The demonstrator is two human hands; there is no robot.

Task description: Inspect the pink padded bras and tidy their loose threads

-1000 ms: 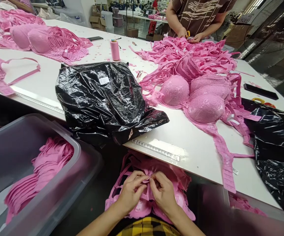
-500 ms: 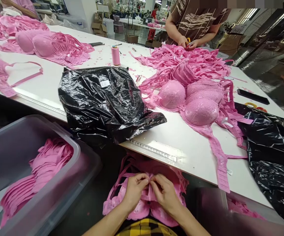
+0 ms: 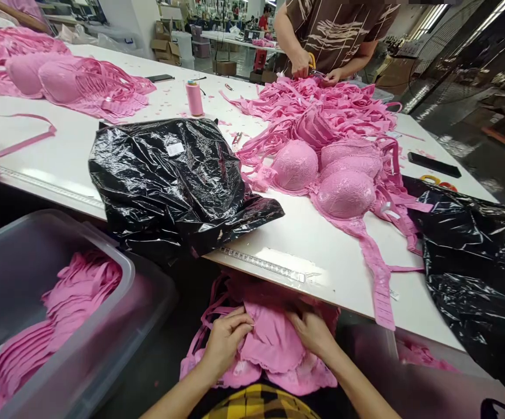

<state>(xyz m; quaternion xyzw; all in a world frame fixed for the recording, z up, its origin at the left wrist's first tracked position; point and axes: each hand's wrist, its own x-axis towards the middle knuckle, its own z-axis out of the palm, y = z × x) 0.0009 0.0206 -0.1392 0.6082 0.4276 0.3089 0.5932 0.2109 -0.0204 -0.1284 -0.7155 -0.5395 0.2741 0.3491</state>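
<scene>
In my lap, below the table edge, lies a pink lace bra (image 3: 274,340), with its smooth cup side turned up and more pink bras under it. My left hand (image 3: 226,338) pinches its left edge between thumb and fingers. On the other side, my right hand (image 3: 315,333) grips the fabric, its fingertips partly hidden in the folds. Pink straps (image 3: 208,314) hang loose beside my left hand. The far part of the bundle is in shadow beneath the table.
A black plastic bag (image 3: 169,186) and a pile of pink bras (image 3: 343,192) lie on the white table (image 3: 252,247). A plastic bin (image 3: 125,273) with stacked pink bras stands at left. Across the table, a co-worker's hand (image 3: 300,63) holds yellow-handled scissors (image 3: 312,61).
My hands have moved apart from their pinch at the middle, and the bra's cup now lies spread between them. The co-worker has raised the scissors. The view has shifted slightly right.
</scene>
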